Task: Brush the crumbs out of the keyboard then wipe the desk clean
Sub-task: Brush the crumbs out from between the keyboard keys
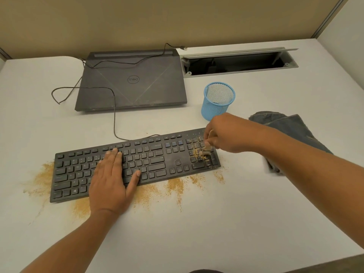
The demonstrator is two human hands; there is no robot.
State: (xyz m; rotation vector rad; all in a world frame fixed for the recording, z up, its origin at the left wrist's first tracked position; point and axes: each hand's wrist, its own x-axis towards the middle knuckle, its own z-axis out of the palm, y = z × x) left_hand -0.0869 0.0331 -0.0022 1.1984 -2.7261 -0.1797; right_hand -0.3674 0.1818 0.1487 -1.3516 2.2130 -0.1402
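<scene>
A black keyboard (157,160) lies at a slant on the white desk (197,223). My left hand (111,178) presses flat on its middle keys, fingers straight. My right hand (224,134) grips a small brush (206,149) whose blurred bristles touch the number pad at the keyboard's right end. Tan crumbs (175,186) lie among the number-pad keys and are strewn on the desk along the keyboard's front edge and left end. A dark grey cloth (291,127) lies crumpled to the right, partly hidden behind my right forearm.
A closed dark laptop (134,81) sits behind the keyboard, with thin cables looping over and beside it. A blue mesh cup (217,100) stands just beyond my right hand. An open cable hatch (236,63) lies at the back of the desk. Partition walls enclose the desk.
</scene>
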